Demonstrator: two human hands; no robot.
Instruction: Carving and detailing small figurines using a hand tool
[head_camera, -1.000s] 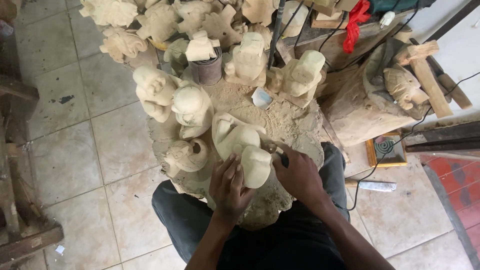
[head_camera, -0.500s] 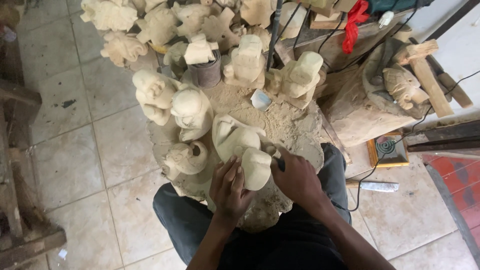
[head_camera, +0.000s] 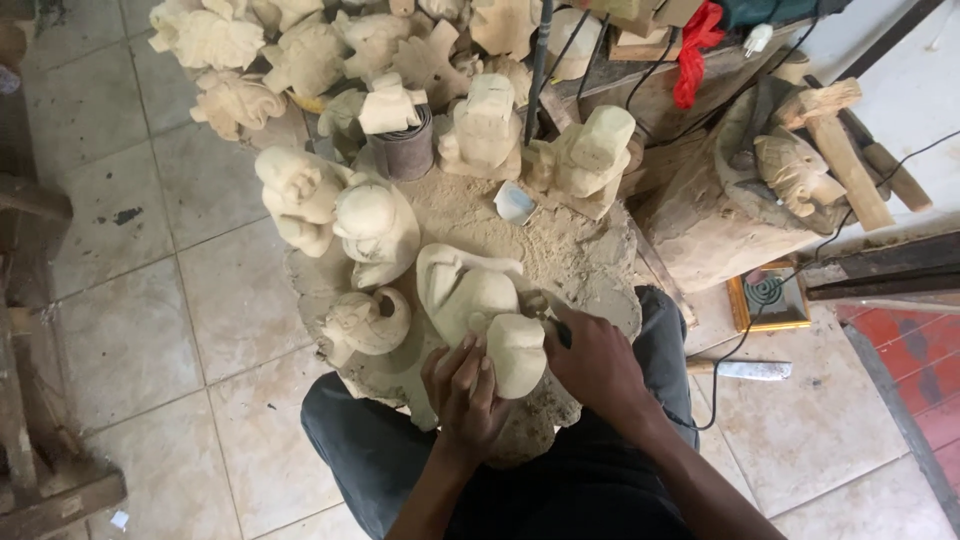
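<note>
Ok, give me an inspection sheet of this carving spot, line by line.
Surface: wooden stump covered in sawdust, used as the bench.
Job's things: pale wooden carving lying on the stump; dark-handled tool, its tip hidden.
Clutter: unfinished figures crowd the stump; sandpaper roll; small white cup; wooden mallets.
Grippers: left hand steadies the carving; right hand grips the tool against it.
Cables: black cable trails over the floor on the right.
Surroundings: tiled floor; red cloth; a knife on the tiles.
</note>
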